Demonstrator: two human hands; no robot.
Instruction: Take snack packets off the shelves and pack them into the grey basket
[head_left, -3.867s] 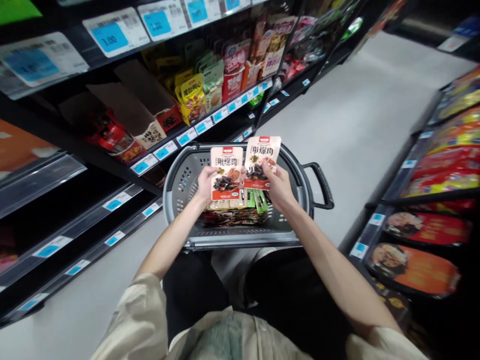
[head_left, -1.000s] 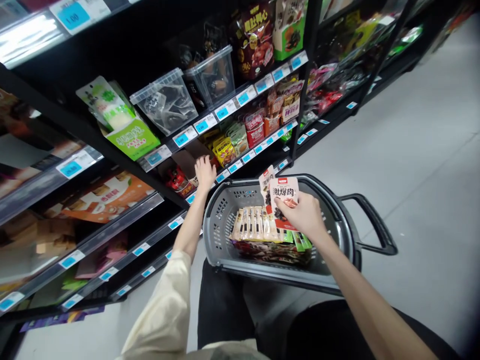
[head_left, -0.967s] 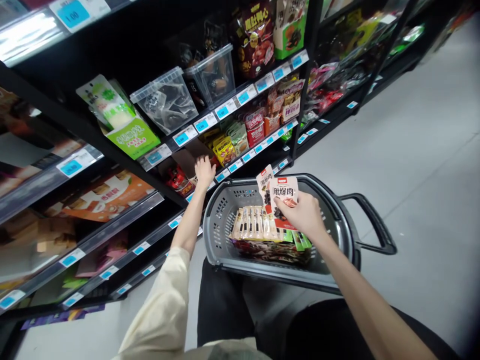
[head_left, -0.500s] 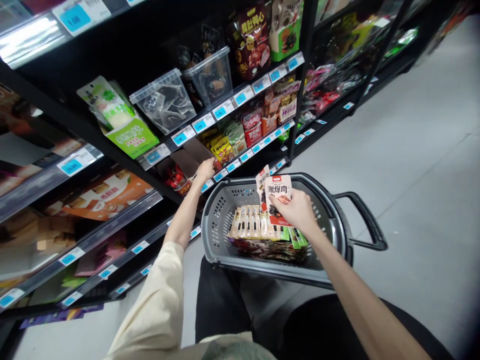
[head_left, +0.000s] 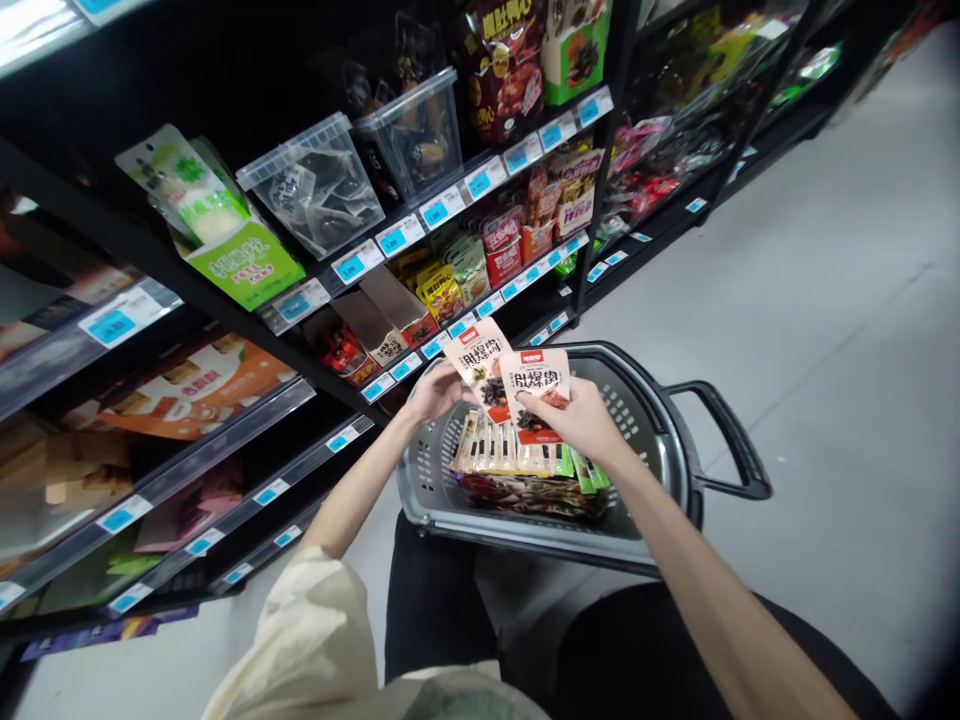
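Observation:
Above the basket, my right hand pinches a flat snack packet, pale pink with dark lettering and a red lower edge, its thumb across the front. A matching snack packet leans to the left, partly behind the first. My left hand is at this packet's left edge, fingers closed against it and partly hidden behind it. Below both hands is the grey basket with a black handle. Rows of upright packets, beige and green along the top, stand packed inside it.
Black shelving with a price-tag rail runs along the left and back. It holds open snack boxes, clear plastic tubs and a green display box. The basket handle sticks out right over the grey floor.
My left hand has drawn back from a box on the lower shelf to the packets above the basket. The two packets now spread farther apart, with the rear one farther left.

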